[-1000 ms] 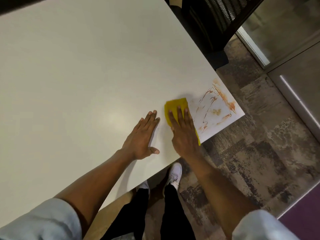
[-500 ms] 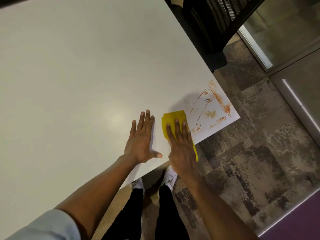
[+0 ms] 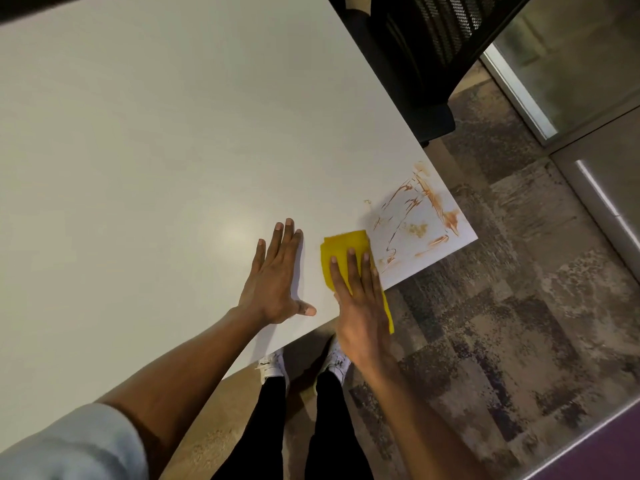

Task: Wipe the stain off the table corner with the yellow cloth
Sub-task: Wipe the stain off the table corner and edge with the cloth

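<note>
Most of the orange stain [image 3: 420,216] remained on the table [image 3: 173,133] corner. Right hand [image 3: 360,306] pressed the yellow cloth [image 3: 343,247] flat, just left of it; left hand [image 3: 273,282] lay open, empty.

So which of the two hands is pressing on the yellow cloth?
The right hand, with fingers flat on the yellow cloth beside the stain. The left hand lies spread on the bare table, apart from the cloth.
</note>
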Motion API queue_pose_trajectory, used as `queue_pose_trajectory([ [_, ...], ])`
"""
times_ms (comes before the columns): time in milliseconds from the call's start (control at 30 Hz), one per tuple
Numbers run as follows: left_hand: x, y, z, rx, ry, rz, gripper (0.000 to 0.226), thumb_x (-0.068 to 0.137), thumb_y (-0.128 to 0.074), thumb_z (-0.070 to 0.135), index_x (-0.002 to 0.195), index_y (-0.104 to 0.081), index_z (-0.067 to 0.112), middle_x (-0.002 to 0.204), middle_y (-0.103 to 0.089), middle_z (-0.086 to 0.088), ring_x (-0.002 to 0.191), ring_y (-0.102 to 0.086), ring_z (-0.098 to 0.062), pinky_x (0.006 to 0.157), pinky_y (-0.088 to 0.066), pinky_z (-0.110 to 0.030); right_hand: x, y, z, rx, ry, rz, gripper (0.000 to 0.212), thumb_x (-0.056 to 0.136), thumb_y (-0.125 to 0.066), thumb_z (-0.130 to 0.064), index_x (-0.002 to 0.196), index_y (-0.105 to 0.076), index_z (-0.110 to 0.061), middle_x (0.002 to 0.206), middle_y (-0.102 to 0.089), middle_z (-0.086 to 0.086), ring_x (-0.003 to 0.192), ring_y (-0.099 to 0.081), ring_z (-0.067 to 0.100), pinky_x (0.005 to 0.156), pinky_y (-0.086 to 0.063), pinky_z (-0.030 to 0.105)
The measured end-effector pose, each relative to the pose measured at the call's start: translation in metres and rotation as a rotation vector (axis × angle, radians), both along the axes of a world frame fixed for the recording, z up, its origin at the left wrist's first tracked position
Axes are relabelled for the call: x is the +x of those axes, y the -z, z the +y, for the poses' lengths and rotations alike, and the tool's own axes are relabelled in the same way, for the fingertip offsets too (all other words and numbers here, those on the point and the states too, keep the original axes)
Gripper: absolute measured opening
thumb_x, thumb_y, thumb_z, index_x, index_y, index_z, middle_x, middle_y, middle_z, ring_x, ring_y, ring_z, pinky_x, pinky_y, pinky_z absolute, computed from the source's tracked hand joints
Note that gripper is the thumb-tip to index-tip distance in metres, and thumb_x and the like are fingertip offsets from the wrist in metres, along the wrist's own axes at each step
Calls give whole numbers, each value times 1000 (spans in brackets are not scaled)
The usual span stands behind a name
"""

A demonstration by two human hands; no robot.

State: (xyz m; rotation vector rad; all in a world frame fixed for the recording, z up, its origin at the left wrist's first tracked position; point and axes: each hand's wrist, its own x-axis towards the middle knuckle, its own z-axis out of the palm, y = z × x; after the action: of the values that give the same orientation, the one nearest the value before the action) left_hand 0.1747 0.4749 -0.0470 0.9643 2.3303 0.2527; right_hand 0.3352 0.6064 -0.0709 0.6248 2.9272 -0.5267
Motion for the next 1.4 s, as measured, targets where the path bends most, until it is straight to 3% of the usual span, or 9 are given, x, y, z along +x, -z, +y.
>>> queue_pose_trajectory([
  [133,-1,-2,3,-30,0,9,159,62,-79,84,167,19,15,171,38,-3,159,35,-24,133,10,-52,-40,0,34,-16,-30,-7,102,88,-58,1,166,1,-27,176,8,7,161,13,34,130,-19,54],
  [267,1,-4,5,-49,1,15,158,64,-81,81,167,19,16,172,37,-3,159,34,-24,133,8,-54,-63,-2,58,11,-69,-6,89,98,-55,-6,166,-2,-26,176,5,8,162,11,35,131,-15,53],
  [400,2,-6,5,-55,-5,-10,159,62,-81,82,167,17,14,172,36,-4,160,33,-25,133,8,-56,-31,-4,41,-52,-61,-7,95,94,-57,-1,166,-1,-27,175,9,7,161,16,34,131,-14,54],
  [567,9,-5,13,-59,-40,-14,169,53,-73,95,166,21,11,170,40,-6,159,35,-26,131,13,-59,17,-5,22,-33,-100,-13,95,84,-40,0,166,0,-27,176,9,6,162,12,33,130,-19,54],
  [733,12,-7,19,-109,-45,-8,171,54,-76,92,165,24,9,169,41,-8,158,37,-29,130,12,-61,-23,-4,46,-36,-98,-43,107,83,-56,8,166,2,-28,175,11,6,161,17,32,132,-13,52],
  [1100,16,-17,23,-175,-27,0,169,58,-80,86,164,26,8,168,42,-9,157,38,-29,131,8,-60,31,-17,23,-12,-128,-86,104,83,-50,2,165,7,-24,175,12,10,161,16,34,130,-17,53],
  [1400,15,-15,22,-180,-44,10,170,56,-79,87,164,27,10,168,43,-7,157,37,-28,132,9,-59,-35,-12,69,-14,-26,-73,94,91,-56,0,166,-5,-23,175,4,11,161,11,37,132,-12,52],
])
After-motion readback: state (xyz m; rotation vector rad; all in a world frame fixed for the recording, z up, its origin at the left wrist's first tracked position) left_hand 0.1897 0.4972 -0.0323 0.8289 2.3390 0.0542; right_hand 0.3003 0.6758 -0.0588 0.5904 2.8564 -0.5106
